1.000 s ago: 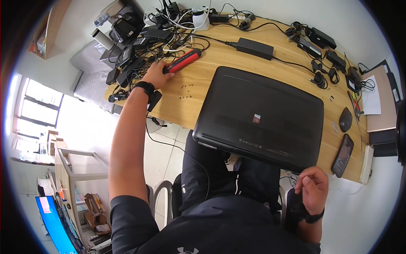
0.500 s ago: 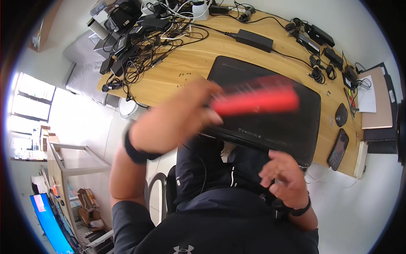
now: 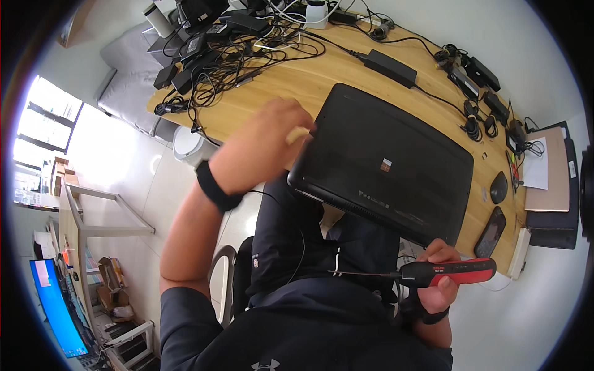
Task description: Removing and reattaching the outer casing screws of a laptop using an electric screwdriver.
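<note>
My right hand (image 3: pixel 438 287) is closed around a red-and-black electric screwdriver (image 3: pixel 470 271), whose long thin shaft points left over my lap. A black laptop (image 3: pixel 377 142) lies bottom-up on the desk's front edge, just beyond that hand. My left hand (image 3: pixel 266 139) is raised beside the laptop's left end, blurred by motion, so I cannot make out whether its fingers hold anything.
The wooden desk (image 3: pixel 232 105) carries tangled cables and adapters (image 3: pixel 204 74) at back left, more adapters (image 3: pixel 482 74) at right, a mouse (image 3: pixel 499 187), a phone (image 3: pixel 489 232) and folders (image 3: pixel 554 185). A white bin (image 3: pixel 189 148) stands below; a monitor (image 3: pixel 59 309) glows lower left.
The screwdriver has travelled from the desk's left side, carried by my left hand across the laptop, into my right hand. My left hand has drawn back toward the laptop's left end.
</note>
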`<action>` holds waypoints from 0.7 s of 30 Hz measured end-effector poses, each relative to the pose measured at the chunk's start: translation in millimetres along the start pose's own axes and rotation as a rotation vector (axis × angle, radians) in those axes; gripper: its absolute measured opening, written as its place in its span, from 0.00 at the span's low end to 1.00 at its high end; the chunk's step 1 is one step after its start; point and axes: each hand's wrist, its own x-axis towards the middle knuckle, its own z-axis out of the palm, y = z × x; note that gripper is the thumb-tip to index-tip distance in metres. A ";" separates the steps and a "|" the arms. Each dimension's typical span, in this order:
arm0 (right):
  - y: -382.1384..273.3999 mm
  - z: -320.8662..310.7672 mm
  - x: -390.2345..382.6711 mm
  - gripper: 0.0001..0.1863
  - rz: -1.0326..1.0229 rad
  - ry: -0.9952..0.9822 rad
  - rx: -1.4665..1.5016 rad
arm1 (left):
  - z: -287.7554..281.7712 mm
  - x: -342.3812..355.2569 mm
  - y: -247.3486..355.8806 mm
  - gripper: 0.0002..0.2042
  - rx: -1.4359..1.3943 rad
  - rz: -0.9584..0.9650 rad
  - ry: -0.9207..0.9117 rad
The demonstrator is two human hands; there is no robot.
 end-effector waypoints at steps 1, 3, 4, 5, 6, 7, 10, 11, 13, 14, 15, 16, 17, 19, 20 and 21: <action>1.1 -3.8 1.5 0.28 0.004 -0.008 0.015 | -3.9 2.6 -22.5 0.08 0.082 -0.016 -0.025; 3.7 -10.8 1.2 0.25 0.014 -0.048 0.102 | 3.0 8.3 -50.3 0.08 0.156 -0.018 -0.060; 3.5 -11.3 0.0 0.25 0.012 -0.039 0.106 | 6.6 10.9 -55.7 0.07 0.199 -0.018 -0.072; 1.8 -11.7 -0.3 0.24 0.029 -0.037 0.133 | 10.6 12.9 -60.2 0.06 0.241 -0.015 -0.083; -0.6 -12.3 -0.4 0.24 0.044 -0.034 0.157 | 15.2 14.4 -64.8 0.06 0.238 -0.005 -0.089; -3.9 -12.9 -2.3 0.24 0.039 -0.011 0.151 | 23.3 17.3 -70.4 0.06 0.252 0.001 -0.102; -10.1 -10.0 -4.7 0.22 0.044 0.041 0.144 | 33.6 18.6 -81.9 0.05 0.263 0.040 -0.113; -6.1 -9.9 -3.3 0.20 0.047 0.023 0.179 | 39.2 19.5 -87.0 0.05 0.267 0.053 -0.104; -2.2 -16.8 -4.4 0.17 0.022 0.005 0.174 | 39.0 21.6 -84.9 0.04 0.308 0.044 -0.158; 0.9 -21.0 -3.1 0.15 -0.008 -0.016 0.146 | 38.0 22.8 -84.2 0.05 0.350 0.056 -0.185; 3.9 -22.0 1.9 0.14 -0.005 -0.053 0.156 | 32.2 18.2 -83.8 0.05 0.305 -0.038 -0.138; 6.2 -22.4 6.3 0.14 -0.004 -0.093 0.168 | 27.4 13.5 -85.5 0.05 0.334 -0.038 -0.148; 6.3 -21.8 6.2 0.13 -0.009 -0.084 0.159 | 32.4 14.6 -81.2 0.04 0.335 -0.049 -0.130; 4.3 -18.7 6.9 0.12 0.010 -0.086 0.158 | 30.0 13.7 -80.0 0.04 0.348 -0.041 -0.172; 1.1 -17.6 5.9 0.12 0.030 -0.074 0.153 | 30.6 17.6 -73.9 0.03 0.330 -0.022 -0.166; -2.3 -19.2 5.7 0.18 0.039 -0.062 0.122 | 29.2 18.1 -70.4 0.03 0.337 0.016 -0.156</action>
